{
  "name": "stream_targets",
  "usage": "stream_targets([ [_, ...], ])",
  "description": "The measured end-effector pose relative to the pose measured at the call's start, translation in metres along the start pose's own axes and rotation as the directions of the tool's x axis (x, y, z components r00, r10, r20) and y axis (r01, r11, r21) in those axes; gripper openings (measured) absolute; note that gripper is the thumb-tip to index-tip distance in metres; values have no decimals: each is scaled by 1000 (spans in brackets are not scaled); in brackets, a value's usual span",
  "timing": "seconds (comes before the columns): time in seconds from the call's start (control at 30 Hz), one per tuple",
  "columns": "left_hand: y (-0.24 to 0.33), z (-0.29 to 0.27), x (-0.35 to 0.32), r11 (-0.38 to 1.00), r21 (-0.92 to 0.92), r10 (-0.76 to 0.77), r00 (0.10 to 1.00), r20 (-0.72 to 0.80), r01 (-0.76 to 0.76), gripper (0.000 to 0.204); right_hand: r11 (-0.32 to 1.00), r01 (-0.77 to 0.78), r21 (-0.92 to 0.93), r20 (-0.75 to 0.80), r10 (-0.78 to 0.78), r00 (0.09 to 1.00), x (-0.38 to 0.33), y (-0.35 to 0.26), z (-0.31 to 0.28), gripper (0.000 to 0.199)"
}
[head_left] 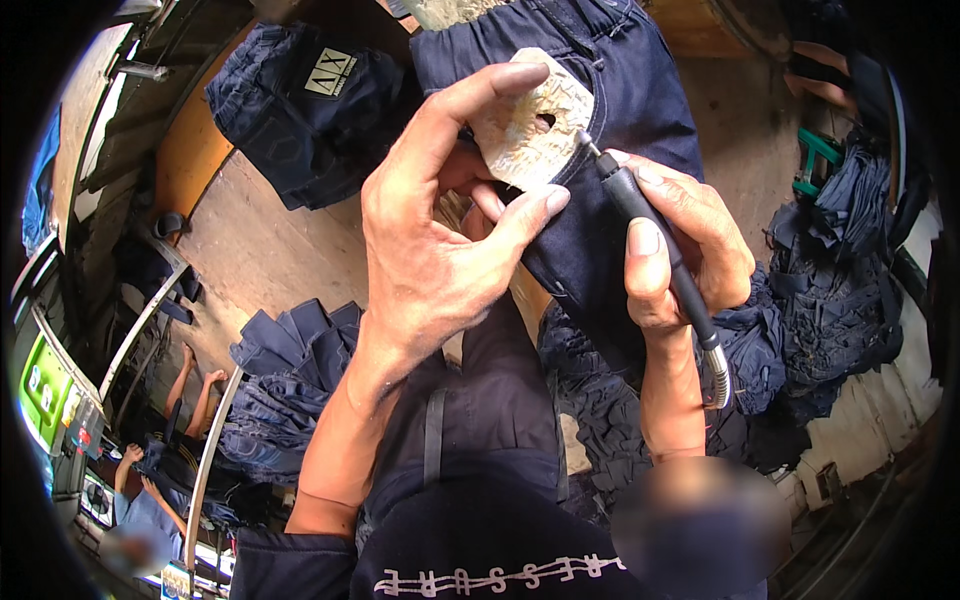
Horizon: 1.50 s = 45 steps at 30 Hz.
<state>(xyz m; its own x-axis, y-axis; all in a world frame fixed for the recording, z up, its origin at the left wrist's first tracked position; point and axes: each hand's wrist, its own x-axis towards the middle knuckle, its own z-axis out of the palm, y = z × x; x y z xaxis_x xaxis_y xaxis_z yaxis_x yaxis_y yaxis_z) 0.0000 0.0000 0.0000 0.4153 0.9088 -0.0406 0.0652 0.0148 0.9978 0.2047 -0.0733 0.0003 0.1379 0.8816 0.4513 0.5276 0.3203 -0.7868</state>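
My left hand (425, 230) grips a pale, rough, flat piece (535, 155) with a small dark hole near its middle. The thumb presses its lower edge and a finger lies across its top. Behind it spreads a dark navy garment (650, 90) with an elastic waistband. In my right hand (695, 230) is a black pen-shaped rotary tool (638, 203), held like a pencil. Its metal tip is at the right edge of the pale piece; whether they touch I cannot tell. A metal spring sleeve leads from the tool's rear end.
Another folded navy garment (285, 120) with a light patch lies at the upper left on a wooden surface (290, 225). Dark denim piles (285, 420) stand at left and more cloth heaps (830, 280) at right. A green object (818, 160) and other people (150, 500) are farther off.
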Motion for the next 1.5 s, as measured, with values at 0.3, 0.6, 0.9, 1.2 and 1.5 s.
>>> stream_targets([
  [0.3, -3, -4, 3, 998, 51, 30, 1000, -2, -29, 82, 999, 45, 7, -10, -45, 999, 2, 4, 6, 26],
  [0.6, -2, -2, 2, 999, 27, 30, 1000, 9, -30, 82, 1000, 10, 5, -18, -10, 1000, -1, 2, 4, 26],
  [0.9, -3, -1, 2, 1000, 12, 25, 1000, 2, -25, 81, 1000, -17, -8, 84, 18, 996, -4, -3, -4, 28],
  [1.2, 4, -19, -1, 998, 41, 43, 995, 89, -47, 68, 998, -47, 42, 92, 43, 995, -25, -32, -1, 29],
  [1.5, 2, -26, 4, 1000, -16, 26, 983, 180, -23, 56, 996, -59, -62, 80, 64, 995, -27, -32, 1, 29],
])
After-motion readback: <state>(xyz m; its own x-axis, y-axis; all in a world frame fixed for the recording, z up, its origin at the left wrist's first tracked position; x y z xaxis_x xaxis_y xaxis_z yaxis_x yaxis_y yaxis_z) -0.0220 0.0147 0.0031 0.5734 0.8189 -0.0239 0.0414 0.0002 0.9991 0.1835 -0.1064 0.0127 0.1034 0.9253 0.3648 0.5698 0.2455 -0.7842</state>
